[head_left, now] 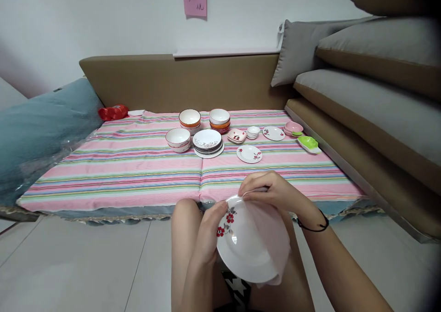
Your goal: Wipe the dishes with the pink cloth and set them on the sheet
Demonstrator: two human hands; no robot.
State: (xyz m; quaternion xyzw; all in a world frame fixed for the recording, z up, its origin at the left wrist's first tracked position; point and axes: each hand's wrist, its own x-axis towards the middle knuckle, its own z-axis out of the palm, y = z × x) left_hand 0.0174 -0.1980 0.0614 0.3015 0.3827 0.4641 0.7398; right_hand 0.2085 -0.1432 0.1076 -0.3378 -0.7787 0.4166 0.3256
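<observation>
A white plate (pixel 246 252) with red flowers on its rim is tilted above my lap. My left hand (pixel 208 229) grips its left edge, the thumb lying on the rim by the flowers. At the plate's upper edge, my right hand (pixel 270 190) pinches a pale pink cloth (pixel 274 238) against the rim. The cloth hangs down over the right part of the plate. Beyond my hands, a similar flowered plate (pixel 248 154) lies on the striped cover (pixel 148 169), with another flowered plate (pixel 274 133) farther back.
Stacked bowls (pixel 178 139), more bowls (pixel 219 116) and a plate stack (pixel 207 140) stand mid-cover. Small dishes (pixel 253 132), a panda-patterned dish (pixel 236 135), a pink bowl (pixel 293 127) and a green dish (pixel 309 143) sit rightward. Cushions (pixel 372 114) pile up at right; a red bundle (pixel 113 112) lies far left.
</observation>
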